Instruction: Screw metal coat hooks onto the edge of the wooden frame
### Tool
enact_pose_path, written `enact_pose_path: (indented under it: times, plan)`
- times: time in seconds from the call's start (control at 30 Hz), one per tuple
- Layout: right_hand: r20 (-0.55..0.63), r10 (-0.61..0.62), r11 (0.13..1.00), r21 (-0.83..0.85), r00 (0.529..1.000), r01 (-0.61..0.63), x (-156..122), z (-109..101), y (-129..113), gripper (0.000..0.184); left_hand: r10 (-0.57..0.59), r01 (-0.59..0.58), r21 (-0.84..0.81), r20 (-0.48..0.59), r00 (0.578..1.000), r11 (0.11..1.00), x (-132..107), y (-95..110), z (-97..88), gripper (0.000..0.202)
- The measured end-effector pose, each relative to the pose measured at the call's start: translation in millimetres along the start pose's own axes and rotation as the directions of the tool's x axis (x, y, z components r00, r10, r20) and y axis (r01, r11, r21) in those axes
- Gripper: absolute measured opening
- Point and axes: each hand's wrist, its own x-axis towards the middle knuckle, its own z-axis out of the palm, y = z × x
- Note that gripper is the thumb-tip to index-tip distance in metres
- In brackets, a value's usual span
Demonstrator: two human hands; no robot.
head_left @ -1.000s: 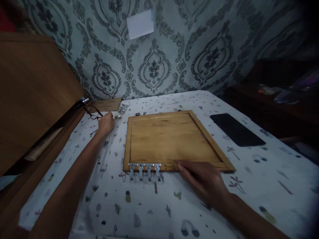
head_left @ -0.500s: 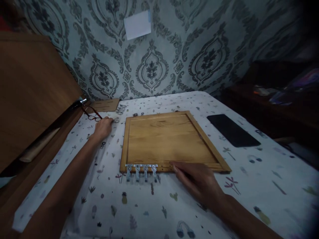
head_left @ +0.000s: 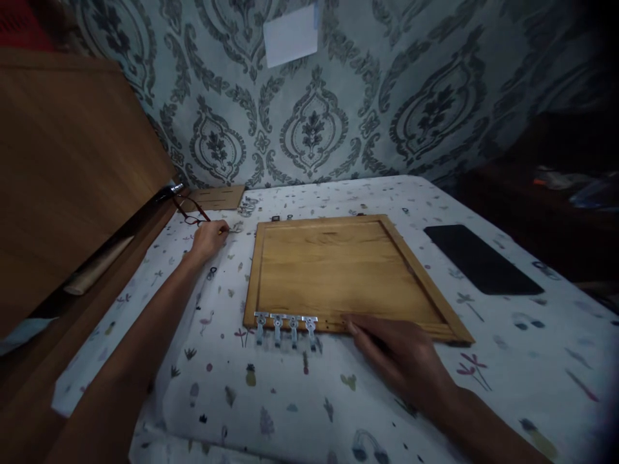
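A framed wooden board (head_left: 333,267) lies flat on the patterned cloth. Several T-shaped metal brackets (head_left: 293,325) sit in a row along its near edge, jutting out toward me. My right hand (head_left: 403,351) has its fingertips pressed together at that edge, by small dark holes just right of the brackets. Whatever may be between these fingertips is hidden. My left hand (head_left: 209,240) reaches out left of the board with its fingers closed. Something small and yellowish shows at its fingertips, too small to name. Close by lie small metal pieces (head_left: 236,227).
Eyeglasses (head_left: 193,218) rest beyond my left hand, near a flat piece of cardboard (head_left: 220,196). A dark flat phone-like slab (head_left: 482,260) lies right of the board. Brown wooden furniture (head_left: 72,142) stands at the left; a patterned wall covering (head_left: 314,129) rises behind.
The view has shifted, so everything appears further right. My left hand stays near the small metal pieces, a yellowish bit now showing at its fingertips. My right hand keeps its place on the board.
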Motion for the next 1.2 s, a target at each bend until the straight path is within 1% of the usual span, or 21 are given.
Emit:
enact_pose_path:
  times: [0.1,0.2,0.3,0.37,0.43,0.47,0.53,0.6,0.63,0.7,0.73,0.77,0.8,0.83,0.9,0.93,0.97,1.0,1.07,1.1,1.2]
  plan:
    - [0.004,-0.003,1.0,0.0,1.0,0.003,0.0,-0.2,-0.2,0.018,0.013,-0.013,-0.047,-0.017,1.0,0.999,0.4,-3.4,0.3,0.035]
    - [0.012,-0.011,1.0,-0.003,1.0,0.011,0.0,-1.0,-0.8,0.018,0.028,-0.032,-0.094,-0.052,0.998,0.995,-1.9,-5.3,-3.8,0.035]
    - [0.012,-0.02,1.0,0.011,1.0,0.02,-0.2,-1.3,-0.4,0.017,0.067,-0.081,-0.137,-0.108,0.992,0.987,-9.8,-3.6,-13.5,0.035]
    - [-0.001,-0.018,0.999,0.032,1.0,0.018,-0.1,-1.3,0.1,0.017,0.118,-0.143,-0.162,-0.155,0.981,0.976,-20.3,2.1,-22.5,0.034]
    - [-0.026,0.019,0.998,0.067,0.999,-0.017,1.1,-1.8,-1.4,0.015,0.196,-0.235,-0.183,-0.209,0.958,0.954,-36.7,13.2,-32.9,0.031]
    - [-0.036,0.061,0.993,0.099,0.998,-0.057,2.3,-2.4,-3.6,0.015,0.243,-0.291,-0.19,-0.242,0.939,0.938,-47.3,20.9,-38.3,0.028]
    - [-0.021,0.194,0.962,0.203,0.981,-0.186,6.1,-4.7,-11.8,0.015,0.355,-0.42,-0.191,-0.3,0.885,0.887,-73.3,39.8,-48.7,0.021]
    - [0.073,0.329,0.879,0.341,0.941,-0.334,10.7,-7.7,-24.5,0.019,0.476,-0.55,-0.173,-0.337,0.813,0.817,-104.1,61.3,-57.7,0.018]
    - [0.148,0.363,0.825,0.407,0.92,-0.391,12.6,-9.0,-31.8,0.022,0.537,-0.611,-0.159,-0.345,0.77,0.775,-120.2,72.0,-61.6,0.018]
    - [0.272,0.39,0.701,0.532,0.88,-0.475,14.7,-10.2,-46.0,0.03,0.635,-0.708,-0.116,-0.36,0.683,0.696,-151.2,91.2,-68.0,0.017]
    - [0.321,0.391,0.625,0.595,0.862,-0.505,14.7,-9.9,-52.2,0.031,0.67,-0.74,-0.093,-0.362,0.648,0.666,-164.9,99.4,-70.8,0.015]
    - [0.372,0.396,0.534,0.65,0.839,-0.54,13.9,-9.1,-57.3,0.031,0.696,-0.766,-0.071,-0.369,0.616,0.639,-176.8,106.3,-73.2,0.014]
    - [0.423,0.403,0.434,0.692,0.812,-0.576,12.6,-7.8,-61.3,0.03,0.728,-0.795,-0.039,-0.377,0.572,0.605,-186.8,112.2,-75.5,0.013]
    - [0.477,0.41,0.334,0.714,0.777,-0.615,10.7,-6.1,-64.2,0.029,0.76,-0.826,0.002,-0.394,0.518,0.564,-194.8,117.0,-77.4,0.012]
    - [0.581,0.42,0.152,0.712,0.697,-0.685,5.8,-2.7,-67.3,0.031,0.8,-0.856,0.074,-0.403,0.444,0.512,-205.5,123.9,-80.1,0.011]
    - [0.623,0.419,0.079,0.699,0.66,-0.711,3.0,-1.2,-67.9,0.032,0.818,-0.864,0.116,-0.404,0.41,0.49,-209.0,126.2,-80.6,0.009]
    - [0.655,0.418,0.019,0.687,0.63,-0.726,0.0,-0.1,-68.4,0.034,0.833,-0.868,0.153,-0.4,0.382,0.472,-211.6,128.0,-80.5,0.008]
    - [0.672,0.417,-0.032,0.684,0.612,-0.729,-3.1,0.5,-68.8,0.035,0.849,-0.874,0.186,-0.394,0.351,0.448,-213.8,129.2,-79.7,0.008]
    - [0.68,0.424,-0.095,0.69,0.598,-0.717,-9.5,-0.1,-69.8,0.034,0.867,-0.887,0.217,-0.396,0.302,0.408,-217.7,130.4,-76.7,0.009]
    - [0.675,0.434,-0.109,0.696,0.597,-0.709,-12.7,-1.2,-70.3,0.033,0.873,-0.895,0.213,-0.393,0.289,0.392,-219.6,130.7,-74.7,0.01]
    - [0.663,0.442,-0.129,0.714,0.604,-0.688,-22.0,-6.3,-71.6,0.029,0.879,-0.915,0.164,-0.381,0.286,0.369,-224.5,130.8,-69.0,0.011]
